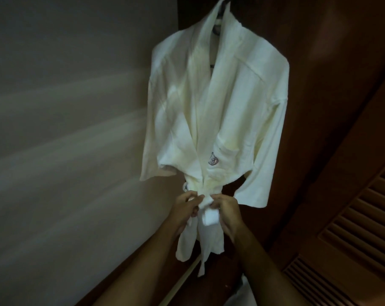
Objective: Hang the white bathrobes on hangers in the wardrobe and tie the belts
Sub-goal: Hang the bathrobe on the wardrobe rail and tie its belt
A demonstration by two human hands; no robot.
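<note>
A white bathrobe [218, 102] hangs on a dark hanger [216, 29] inside the wardrobe, with a dark logo on its chest pocket. Its white belt [205, 200] is wrapped round the waist. My left hand [186, 208] pinches the belt at the left of the crossing. My right hand [225, 209] grips the belt at the right, with a short folded belt end [210, 218] sticking out below it. Another belt end [201, 261] hangs down in front of the robe's skirt.
A pale wall [65, 129] fills the left side. Dark brown wardrobe panelling [330, 85] stands behind the robe, and a louvred wooden door [352, 239] is at the right. Something white [245, 292] shows low between my forearms.
</note>
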